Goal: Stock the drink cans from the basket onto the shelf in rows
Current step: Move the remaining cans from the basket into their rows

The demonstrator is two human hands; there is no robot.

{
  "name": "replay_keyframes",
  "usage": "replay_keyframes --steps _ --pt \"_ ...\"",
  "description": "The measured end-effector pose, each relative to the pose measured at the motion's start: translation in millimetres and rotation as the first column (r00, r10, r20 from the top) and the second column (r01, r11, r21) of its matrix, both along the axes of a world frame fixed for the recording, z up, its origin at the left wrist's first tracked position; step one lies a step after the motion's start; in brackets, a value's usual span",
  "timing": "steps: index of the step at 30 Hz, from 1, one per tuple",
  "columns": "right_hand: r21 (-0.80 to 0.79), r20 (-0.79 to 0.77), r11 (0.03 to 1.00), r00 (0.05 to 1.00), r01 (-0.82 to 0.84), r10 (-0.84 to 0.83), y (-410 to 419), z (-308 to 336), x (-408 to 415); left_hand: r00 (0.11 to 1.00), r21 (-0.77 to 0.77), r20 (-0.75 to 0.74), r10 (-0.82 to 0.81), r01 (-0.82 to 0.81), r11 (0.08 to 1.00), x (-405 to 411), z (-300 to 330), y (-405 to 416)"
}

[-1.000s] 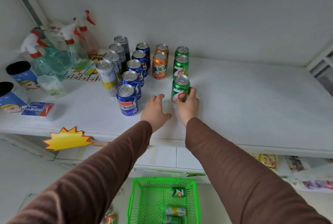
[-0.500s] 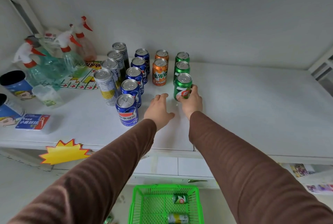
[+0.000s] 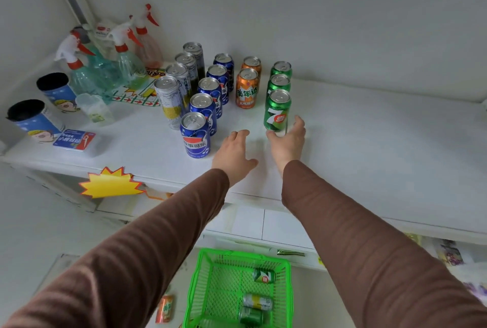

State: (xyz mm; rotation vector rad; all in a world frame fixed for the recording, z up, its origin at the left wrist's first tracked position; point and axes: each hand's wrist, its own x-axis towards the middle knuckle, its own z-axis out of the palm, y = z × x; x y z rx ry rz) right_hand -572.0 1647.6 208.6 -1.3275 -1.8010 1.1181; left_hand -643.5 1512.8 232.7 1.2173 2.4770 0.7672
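On the white shelf stand rows of cans: tall silver-yellow cans, blue Pepsi cans, two orange cans and three green 7-Up cans. The front green can stands upright at the head of its row. My right hand cups its base, thumb on the left and fingers spread to the right, a small gap showing. My left hand rests palm down on the shelf between the Pepsi and green rows, holding nothing. Below, the green basket holds three cans lying down.
Spray bottles, two blue cups, a clear cup and a small blue packet crowd the shelf's left end. A yellow starburst tag hangs from the front edge. An orange can lies on the floor left of the basket.
My right hand pushed the green can back against its row, then loosened its fingers from the can. My left hand stayed flat on the shelf.
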Motion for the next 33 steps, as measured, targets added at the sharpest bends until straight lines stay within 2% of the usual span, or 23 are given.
replay_keyframes --steps 4,10,17,20,23,28,33 --pt "0.166 0.042 0.978 0.992 -0.123 0.118 -34.5 -7.7 25.2 0.999 -0.011 -0.028 0.045 -0.045 0.999 19.0 -10.9 -23.7" --pt "0.335 0.021 0.897 0.954 -0.289 0.299 -98.4 -23.5 80.8 0.993 0.052 -0.090 0.072 -0.068 0.996 54.6 -30.1 -76.7" --pt "0.438 0.030 0.824 0.922 -0.359 0.386 -169.0 -60.8 143.1 0.976 0.241 -0.201 0.087 -0.037 0.970 109.0 -51.8 -153.0" --pt "0.422 0.049 0.822 0.914 -0.384 0.402 -197.8 -92.6 171.9 0.981 0.248 -0.163 0.108 -0.065 0.967 136.3 -74.1 -188.3" --pt "0.333 0.137 0.828 0.892 -0.451 0.431 -226.2 -135.7 202.5 0.988 0.199 -0.095 0.123 -0.102 0.975 167.9 -112.0 -225.9" --pt "0.177 0.258 0.837 0.845 -0.518 0.468 -252.0 -219.9 241.6 0.987 0.001 0.010 0.158 -0.158 0.987 210.8 -203.0 -276.0" --pt "-0.035 0.379 0.849 0.780 -0.527 0.499 -249.7 -326.6 267.5 0.964 -0.178 0.124 0.234 -0.211 0.961 240.1 -313.7 -297.3"
